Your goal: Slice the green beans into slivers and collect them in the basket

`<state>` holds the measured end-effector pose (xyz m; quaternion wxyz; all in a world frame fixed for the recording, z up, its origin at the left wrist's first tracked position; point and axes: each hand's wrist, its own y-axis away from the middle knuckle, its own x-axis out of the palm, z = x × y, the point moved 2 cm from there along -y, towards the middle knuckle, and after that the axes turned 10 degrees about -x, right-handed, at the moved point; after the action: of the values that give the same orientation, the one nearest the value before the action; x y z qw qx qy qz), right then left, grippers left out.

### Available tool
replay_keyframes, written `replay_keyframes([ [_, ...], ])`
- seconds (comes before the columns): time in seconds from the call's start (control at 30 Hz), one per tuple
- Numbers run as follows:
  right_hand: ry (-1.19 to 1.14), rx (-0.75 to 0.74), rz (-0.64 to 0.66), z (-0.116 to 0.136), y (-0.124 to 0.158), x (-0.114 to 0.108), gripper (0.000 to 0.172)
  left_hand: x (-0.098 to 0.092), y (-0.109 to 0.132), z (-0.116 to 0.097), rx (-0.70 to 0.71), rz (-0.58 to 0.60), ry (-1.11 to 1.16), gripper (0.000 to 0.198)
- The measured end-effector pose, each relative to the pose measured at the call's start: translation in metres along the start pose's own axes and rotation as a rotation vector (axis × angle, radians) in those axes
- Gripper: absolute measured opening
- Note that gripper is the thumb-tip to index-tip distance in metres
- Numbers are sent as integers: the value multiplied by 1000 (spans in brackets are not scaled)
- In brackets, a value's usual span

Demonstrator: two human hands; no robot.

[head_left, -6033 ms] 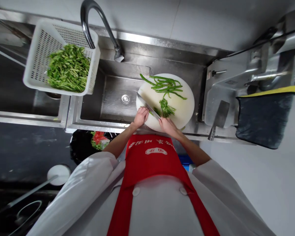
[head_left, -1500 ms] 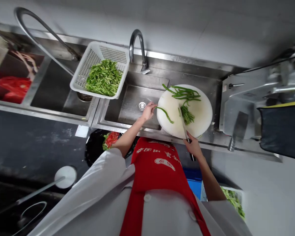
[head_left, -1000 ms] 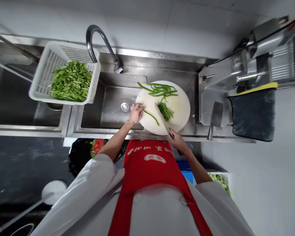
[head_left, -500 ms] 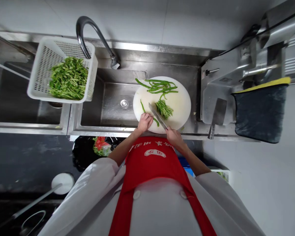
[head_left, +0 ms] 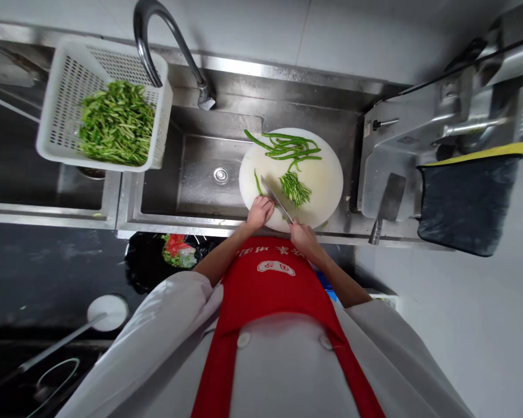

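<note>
Head camera looks down on one long green pod (head_left: 257, 181) lying at the left side of the round white board (head_left: 326, 171). The left hand (head_left: 260, 211) has its fingers curled down on the near end of the pod, pinning it to the board. The right hand (head_left: 303, 234) is closed tight round the handle of a knife (head_left: 277, 200). A second ago the left hand was out at the board's left edge dragging the pod in, and the knife was held away. Now the blade sits just beside the left fingers, so the pod looks lined up for cutting. A little heap of cut bits (head_left: 295, 188) lies past the blade, and whole pods (head_left: 287, 146) wait at the far side. The board rests over a steel sink (head_left: 192, 174). A white basket (head_left: 54, 98) of cut greens sits to the left, under a tap (head_left: 157, 35).
</note>
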<state>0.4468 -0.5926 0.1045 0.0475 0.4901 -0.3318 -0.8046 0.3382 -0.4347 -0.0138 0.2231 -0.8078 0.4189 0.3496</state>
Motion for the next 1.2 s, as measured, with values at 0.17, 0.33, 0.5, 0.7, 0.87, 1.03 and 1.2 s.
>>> replay_keyframes([
  [0.17,-23,28,-32,7,-10,-6,40,0,-1,2,10,6,33,24],
  [0.33,-77,35,-23,10,-12,-4,36,-3,0,1,23,-18,31,25],
  [0.5,-126,1,-43,-2,-21,-7,34,-25,-10,23,28,-70,74,26],
  [0.7,-61,87,-64,-8,2,0,35,-31,-21,38,79,82,18,26],
  [0.87,-77,13,-26,20,-3,13,36,-25,-21,35,56,81,56,26],
  [1.03,-152,-3,-7,12,-23,-1,35,-30,-24,38,53,104,63,27],
  [1.2,-118,66,-42,-33,-17,0,37,-43,-23,47,12,93,-49,21],
])
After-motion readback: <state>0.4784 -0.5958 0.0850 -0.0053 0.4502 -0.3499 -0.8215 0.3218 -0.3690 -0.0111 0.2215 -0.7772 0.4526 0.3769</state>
